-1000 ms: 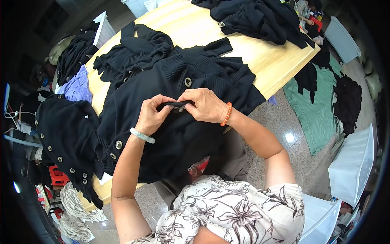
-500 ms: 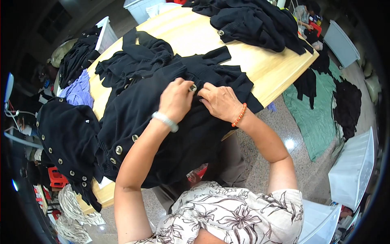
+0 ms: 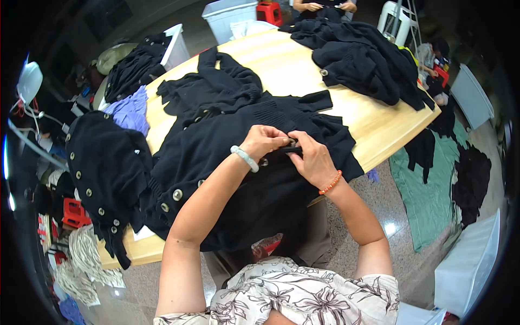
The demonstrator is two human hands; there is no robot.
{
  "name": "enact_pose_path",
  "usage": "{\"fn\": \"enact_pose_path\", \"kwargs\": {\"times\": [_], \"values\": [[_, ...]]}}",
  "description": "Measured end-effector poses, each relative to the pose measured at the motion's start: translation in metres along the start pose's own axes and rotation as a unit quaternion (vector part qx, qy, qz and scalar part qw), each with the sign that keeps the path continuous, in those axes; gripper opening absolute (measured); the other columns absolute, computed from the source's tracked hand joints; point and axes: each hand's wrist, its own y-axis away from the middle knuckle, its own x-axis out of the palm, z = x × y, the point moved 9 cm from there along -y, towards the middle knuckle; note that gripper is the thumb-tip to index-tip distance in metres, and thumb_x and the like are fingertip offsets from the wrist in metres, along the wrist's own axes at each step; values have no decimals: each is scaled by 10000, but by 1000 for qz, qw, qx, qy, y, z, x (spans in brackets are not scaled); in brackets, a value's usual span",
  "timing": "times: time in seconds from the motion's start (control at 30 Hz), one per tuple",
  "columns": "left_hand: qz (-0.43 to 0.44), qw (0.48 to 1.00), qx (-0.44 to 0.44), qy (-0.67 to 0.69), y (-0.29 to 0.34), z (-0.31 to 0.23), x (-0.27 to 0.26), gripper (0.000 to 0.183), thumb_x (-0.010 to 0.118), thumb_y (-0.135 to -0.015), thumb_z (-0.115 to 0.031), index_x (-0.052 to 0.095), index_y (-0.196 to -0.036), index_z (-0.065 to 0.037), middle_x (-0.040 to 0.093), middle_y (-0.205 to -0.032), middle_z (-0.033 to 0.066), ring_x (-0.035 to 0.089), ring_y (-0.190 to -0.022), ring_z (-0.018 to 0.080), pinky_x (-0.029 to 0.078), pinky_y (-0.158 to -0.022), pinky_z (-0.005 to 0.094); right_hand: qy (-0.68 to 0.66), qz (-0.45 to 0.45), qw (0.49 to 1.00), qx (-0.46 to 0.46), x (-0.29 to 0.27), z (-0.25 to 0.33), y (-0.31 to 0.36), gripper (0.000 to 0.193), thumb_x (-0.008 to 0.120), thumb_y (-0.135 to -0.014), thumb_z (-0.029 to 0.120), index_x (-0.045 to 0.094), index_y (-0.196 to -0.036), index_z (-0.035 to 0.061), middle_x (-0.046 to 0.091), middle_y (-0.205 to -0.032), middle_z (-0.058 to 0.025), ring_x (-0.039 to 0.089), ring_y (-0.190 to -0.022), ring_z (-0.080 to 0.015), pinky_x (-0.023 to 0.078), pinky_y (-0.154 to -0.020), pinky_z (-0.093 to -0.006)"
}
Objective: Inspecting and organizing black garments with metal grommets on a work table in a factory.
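A black knitted cardigan (image 3: 227, 142) with large shiny buttons lies across the near side of the table, part of it hanging over the front edge. My left hand (image 3: 264, 142), with a pale bangle on the wrist, pinches the cardigan's button edge. Facing it, my right hand (image 3: 313, 158), above an orange bead bracelet, grips the same raised strip of edge. Fingertips almost meet around a button there, mostly hidden. Another button (image 3: 264, 162) shows just below my left fingers. More buttons run along the edge toward the left, such as a large one (image 3: 177, 194).
The wooden table (image 3: 295, 65) also bears a pile of black garments (image 3: 363, 59) at its far right. A second buttoned black garment (image 3: 105, 168) hangs over the left side, near purple cloth (image 3: 130, 112). White bins (image 3: 230, 19) stand around. Far off, another person's hands (image 3: 346, 6) hold dark cloth.
The whole view has shifted, with the table lower and further right. Both hands have drawn closer together at the button edge and lift a strip of it. Another person's hands have come into view.
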Motion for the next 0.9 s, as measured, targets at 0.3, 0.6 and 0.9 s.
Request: {"fn": "enact_pose_path", "kwargs": {"times": [0.3,0.6,0.9], "values": [[36,942,220,-252,58,-40,25,342,746,-829,-80,665,-1141,35,690,-1028,112,677,-914,192,537,-851,297,1,78,996,-31,1,2,6,338,679,-793,85,605,-1105,-20,632,-945,-190,649,-849,-380,547,-753,-422],[-93,895,299,-317,76,-44,19,186,657,-787,27,687,-971,17,639,-907,145,642,-786,305,516,-731,363,4,120,989,-82,5,23,12,287,551,-809,-66,614,-1086,-28,608,-921,-197,626,-868,-381,517,-773,-415],[-136,871,369,-292,102,-59,15,146,693,-820,-104,665,-934,-18,625,-817,127,624,-796,283,496,-705,361,-257,164,942,138,-1,4,15,77,678,-911,69,661,-929,-4,586,-725,36,468,-591,-4,365,-516,-174]]}}
